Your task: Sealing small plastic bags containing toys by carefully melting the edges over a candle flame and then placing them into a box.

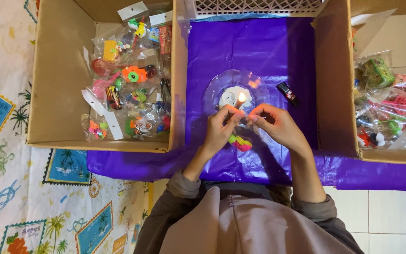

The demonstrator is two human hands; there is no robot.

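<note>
My left hand [222, 128] and my right hand [274, 123] meet over a purple plastic sheet [240, 51], fingertips pinched close together. Between them I hold a clear plastic packet whose edge sits by a small candle flame [241, 98]. A colourful toy [239, 142] hangs in the packet just below my left hand. The candle stands on a clear round plate [217, 87] beyond my fingers. A black and red lighter [288, 93] lies on the sheet to the right of the plate.
A cardboard box [55, 75] on the left holds several bagged small toys [128, 89]. Another cardboard box [337, 84] on the right holds more bagged toys [386, 103]. A white lattice basket [254, 6] sits at the far edge. A patterned cloth [29, 193] covers the floor at left.
</note>
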